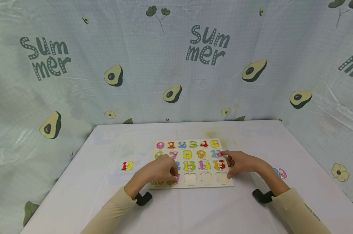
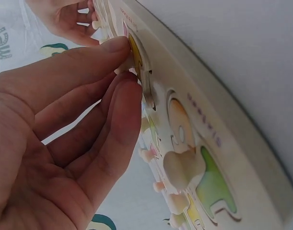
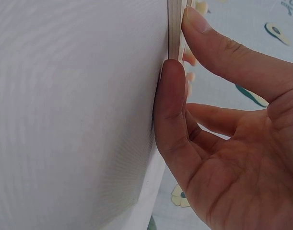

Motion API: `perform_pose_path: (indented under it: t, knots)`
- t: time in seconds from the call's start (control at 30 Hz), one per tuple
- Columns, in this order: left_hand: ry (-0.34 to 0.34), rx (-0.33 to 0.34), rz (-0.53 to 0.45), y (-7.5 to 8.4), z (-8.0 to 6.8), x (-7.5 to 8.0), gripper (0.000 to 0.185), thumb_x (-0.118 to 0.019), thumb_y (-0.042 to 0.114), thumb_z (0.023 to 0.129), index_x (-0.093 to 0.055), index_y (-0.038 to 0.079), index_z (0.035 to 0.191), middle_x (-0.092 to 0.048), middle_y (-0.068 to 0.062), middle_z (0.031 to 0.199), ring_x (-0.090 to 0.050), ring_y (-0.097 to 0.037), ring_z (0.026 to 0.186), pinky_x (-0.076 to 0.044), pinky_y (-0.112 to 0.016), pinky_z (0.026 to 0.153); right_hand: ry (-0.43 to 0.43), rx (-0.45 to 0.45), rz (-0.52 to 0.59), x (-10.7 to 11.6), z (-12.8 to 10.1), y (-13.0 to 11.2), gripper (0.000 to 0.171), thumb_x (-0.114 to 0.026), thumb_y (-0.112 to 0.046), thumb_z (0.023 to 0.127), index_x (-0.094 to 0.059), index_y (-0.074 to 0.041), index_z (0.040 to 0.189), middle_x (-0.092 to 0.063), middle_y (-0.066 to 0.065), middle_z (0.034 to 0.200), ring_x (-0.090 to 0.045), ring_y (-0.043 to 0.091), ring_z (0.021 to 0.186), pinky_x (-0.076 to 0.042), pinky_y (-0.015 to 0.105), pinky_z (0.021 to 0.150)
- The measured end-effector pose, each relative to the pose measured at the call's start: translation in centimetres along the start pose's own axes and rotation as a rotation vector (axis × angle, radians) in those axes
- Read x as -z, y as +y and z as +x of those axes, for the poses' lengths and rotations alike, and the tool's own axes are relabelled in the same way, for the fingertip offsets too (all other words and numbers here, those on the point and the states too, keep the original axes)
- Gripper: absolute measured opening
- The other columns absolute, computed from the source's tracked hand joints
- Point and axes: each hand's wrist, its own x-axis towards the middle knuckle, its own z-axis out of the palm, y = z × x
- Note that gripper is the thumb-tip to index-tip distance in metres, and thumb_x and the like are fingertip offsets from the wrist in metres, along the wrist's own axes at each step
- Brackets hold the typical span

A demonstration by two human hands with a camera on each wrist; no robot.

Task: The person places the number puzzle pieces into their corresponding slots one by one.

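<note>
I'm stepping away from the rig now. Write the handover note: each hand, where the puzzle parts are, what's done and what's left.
Left hand: pinches the peg of a number piece at the bottom row of the puzzle board, second slot from its left; the piece is not yet flat.
Right hand: steadies the board's right edge, thumb against the side, a finger on top.
Done: the top three rows are filled, through 15.
Left: three bottom slots are empty. A loose piece 18 lies on the table left of the board; another loose piece lies to the right, behind the right forearm.
</note>
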Motion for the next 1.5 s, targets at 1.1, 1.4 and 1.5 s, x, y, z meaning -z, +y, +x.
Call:
perform_pose_path:
  t: [1.1, 1.4, 1.5]
  knots:
    - [-0.063, -0.014, -0.158, -0.9, -0.5, 0.4, 0.01, -0.083, 0.011, 0.086, -0.076, 0.015, 0.092, -0.068, 0.008, 0.079, -0.06, -0.007, 0.072, -0.051, -0.022, 0.068, 0.001, 0.013, 0.008, -0.1, 0.1, 0.2, 0.098, -0.092, -0.015, 0.074, -0.039, 0.0, 0.155, -0.056, 0.007, 0.098, -0.052, 0.021, 0.091, -0.046, 0.033, 0.075]
    - [0.04, 0.01, -0.249, -2.5, -2.2, 4.0, 0.022, -0.084, 0.015, 0.086, -0.075, 0.007, 0.105, -0.071, 0.002, 0.09, -0.065, -0.011, 0.083, -0.057, -0.026, 0.079, 0.008, 0.014, 0.003, -0.1, 0.0, 0.1, 0.098, -0.092, -0.016, 0.074, -0.039, 0.0, 0.155, -0.056, 0.007, 0.098, -0.052, 0.021, 0.091, -0.046, 0.033, 0.075]
    - [0.11, 0.046, -0.255, -3.4, -3.5, 5.7, 0.024, -0.084, 0.016, 0.086, -0.074, 0.008, 0.107, -0.071, 0.0, 0.094, -0.066, -0.013, 0.086, -0.057, -0.028, 0.083, 0.008, 0.013, -0.005, -0.1, 0.0, 0.1, 0.098, -0.092, -0.017, 0.074, -0.04, 0.0, 0.154, -0.056, 0.007, 0.098, -0.052, 0.02, 0.091, -0.046, 0.033, 0.075]
